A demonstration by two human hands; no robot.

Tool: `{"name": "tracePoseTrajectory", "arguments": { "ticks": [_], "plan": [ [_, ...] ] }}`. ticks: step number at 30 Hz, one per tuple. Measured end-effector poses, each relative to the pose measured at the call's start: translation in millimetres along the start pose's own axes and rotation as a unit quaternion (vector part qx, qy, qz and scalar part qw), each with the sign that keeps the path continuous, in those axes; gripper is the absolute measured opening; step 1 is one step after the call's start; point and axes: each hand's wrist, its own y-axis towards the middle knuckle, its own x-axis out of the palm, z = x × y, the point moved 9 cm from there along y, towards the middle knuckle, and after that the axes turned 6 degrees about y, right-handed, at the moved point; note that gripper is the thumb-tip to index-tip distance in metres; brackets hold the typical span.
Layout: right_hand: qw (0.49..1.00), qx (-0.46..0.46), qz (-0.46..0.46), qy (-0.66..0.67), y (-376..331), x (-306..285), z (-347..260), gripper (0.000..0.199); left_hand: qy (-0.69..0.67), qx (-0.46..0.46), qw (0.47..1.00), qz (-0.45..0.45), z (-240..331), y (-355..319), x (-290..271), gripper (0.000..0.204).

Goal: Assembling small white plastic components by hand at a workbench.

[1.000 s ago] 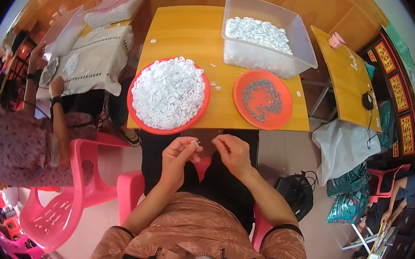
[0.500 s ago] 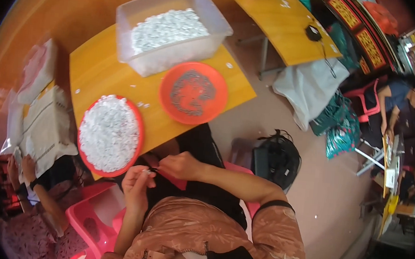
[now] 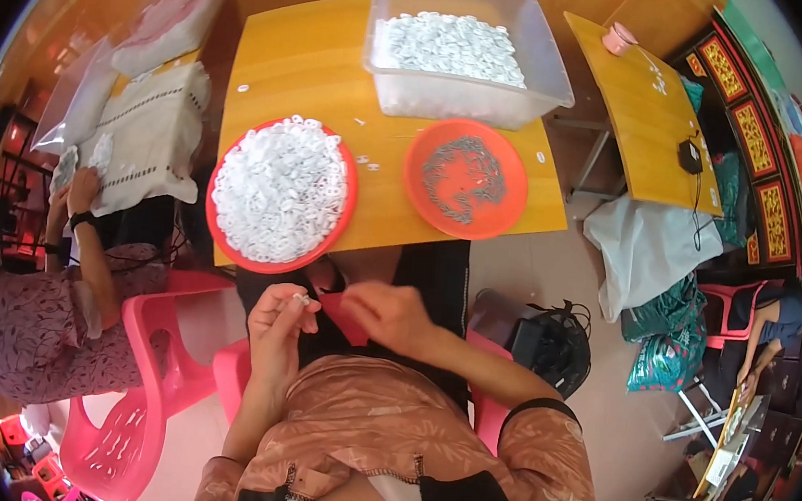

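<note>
A yellow worktop [image 3: 304,58] fills the upper middle of the view, its near edge just above the person's lap. At its far end stands a clear plastic tub [image 3: 543,81], partly filled with small white rings. Nearer, on the left, a round red tray [image 3: 341,221] is heaped with more of the same white rings, and it overhangs the worktop's near edge a little. To its right, apart from it, lies an orange plate [image 3: 512,203] carrying a thin scatter of small grey metal pieces. A few loose white rings lie on the bare wood between the tray and the tub.

A second yellow worktop [image 3: 644,129] stands to the right, with a small pink cup [image 3: 620,38] at its far end and a small dark object near its right edge. To the left, another person in a patterned top sits on a pink plastic chair [image 3: 140,399] at a cloth-covered table.

Below the worktop edge, the person's two hands are raised in front of the lap, close together but not touching. The left hand [image 3: 277,330] pinches a small white ring [image 3: 300,298] at its fingertips, just under the red tray. The right hand [image 3: 390,312] is loosely curled with its fingers drawn together and pointing towards the left hand; whether it grips anything cannot be told.
</note>
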Motion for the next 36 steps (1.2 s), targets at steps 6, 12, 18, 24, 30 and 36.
{"name": "tracePoseTrajectory", "arguments": {
  "ticks": [6, 12, 18, 24, 30, 36],
  "plan": [
    [0.990, 0.079, 0.048, -0.109, 74.1, -37.9, 30.3, 0.015, -0.003, 0.006, 1.000, -0.016, 16.6, 21.6, -7.5, 0.012],
    [0.980, 0.048, 0.016, -0.194, 118.4, -10.0, 38.6, 0.020, -0.026, 0.018, 0.999, -0.013, 25.2, 38.8, -12.0, 0.012],
    [0.950, 0.006, -0.037, -0.309, 130.1, 17.2, 53.8, 0.012, -0.030, 0.002, 1.000, 0.004, 18.4, 38.9, -24.1, 0.013],
    [0.956, -0.038, 0.038, -0.288, 133.0, 12.7, 50.9, 0.007, -0.020, -0.010, 1.000, 0.013, 15.0, 41.8, -26.3, 0.013],
    [0.983, 0.146, 0.076, 0.083, 115.0, -5.9, 32.9, 0.006, -0.051, -0.014, 0.999, 0.003, 22.4, 60.3, 0.9, 0.013],
    [0.891, 0.258, 0.082, 0.365, 80.5, 7.9, 31.3, 0.021, -0.053, 0.006, 0.997, -0.053, 30.9, 68.5, 33.4, 0.012]
  ]
}}
